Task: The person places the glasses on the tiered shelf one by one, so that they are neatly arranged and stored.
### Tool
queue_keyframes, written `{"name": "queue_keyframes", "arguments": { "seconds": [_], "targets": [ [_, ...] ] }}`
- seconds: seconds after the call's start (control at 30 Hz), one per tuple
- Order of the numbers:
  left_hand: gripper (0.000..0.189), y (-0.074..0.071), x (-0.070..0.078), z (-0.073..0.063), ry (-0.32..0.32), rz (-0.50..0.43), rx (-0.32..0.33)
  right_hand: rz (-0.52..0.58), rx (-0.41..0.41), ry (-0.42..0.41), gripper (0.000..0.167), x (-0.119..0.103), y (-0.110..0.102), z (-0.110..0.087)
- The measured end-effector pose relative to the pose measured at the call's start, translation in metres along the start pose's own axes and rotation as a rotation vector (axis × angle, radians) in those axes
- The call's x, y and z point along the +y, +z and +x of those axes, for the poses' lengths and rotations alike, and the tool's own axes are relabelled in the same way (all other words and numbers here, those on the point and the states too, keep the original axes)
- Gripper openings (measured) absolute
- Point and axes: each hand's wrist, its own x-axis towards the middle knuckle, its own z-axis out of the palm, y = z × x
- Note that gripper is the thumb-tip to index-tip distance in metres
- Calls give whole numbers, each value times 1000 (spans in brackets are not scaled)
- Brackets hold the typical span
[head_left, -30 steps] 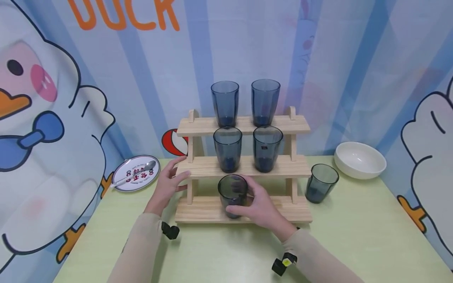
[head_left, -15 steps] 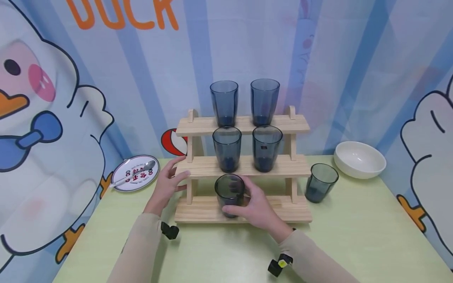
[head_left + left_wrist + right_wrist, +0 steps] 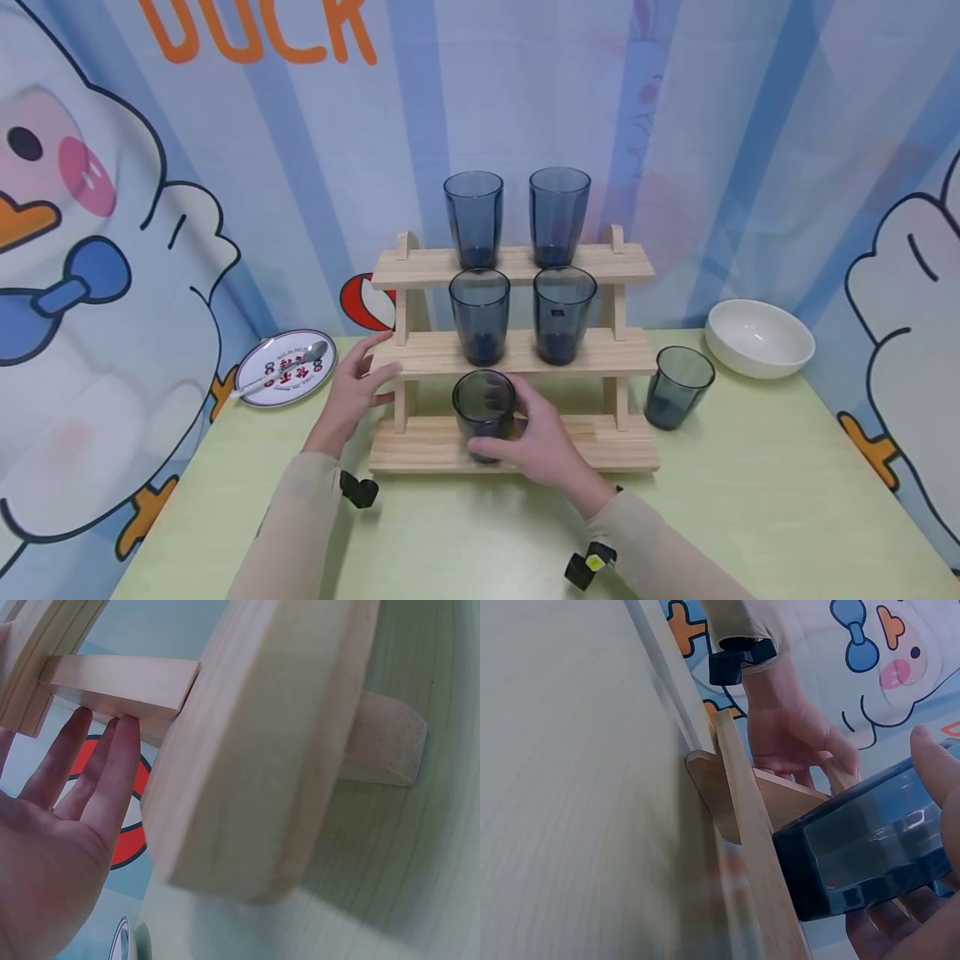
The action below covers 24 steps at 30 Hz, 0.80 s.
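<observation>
In the head view, a three-tier wooden display rack (image 3: pixel 420 454) stands on the table. My right hand (image 3: pixel 543 442) grips a dark tinted drinking glass (image 3: pixel 480 408) upright at the bottom tier, thumb in front and fingers round its far side. The right wrist view shows the glass (image 3: pixel 862 847) with its base at the shelf board (image 3: pixel 750 802). My left hand (image 3: pixel 356 396) holds the left end of the middle shelf, thumb at the front. In the left wrist view its fingertips (image 3: pixel 124 731) touch the rack's side post (image 3: pixel 127 679).
Two matching glasses (image 3: pixel 474 218) stand on the top tier and two more (image 3: pixel 480 317) on the middle one. Another glass (image 3: pixel 678 387) stands right of the rack, near a white bowl (image 3: pixel 759 337). At left lies a plate (image 3: pixel 258 367) with a spoon (image 3: pixel 311 354) on it.
My right hand has shifted the glass slightly left along the bottom shelf. My left hand has stayed on the rack.
</observation>
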Motion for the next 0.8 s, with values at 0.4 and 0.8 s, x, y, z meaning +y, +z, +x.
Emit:
{"name": "queue_keyframes", "arguments": {
  "seconds": [0.4, 0.8],
  "targets": [
    [67, 0, -1, 0, 5, 6, -1, -55, -21, 26, 87, 0, -1, -3],
    [64, 1, 1, -2, 2, -3, -3, -58, -52, 29, 85, 1, -3, 1]
  ]
}}
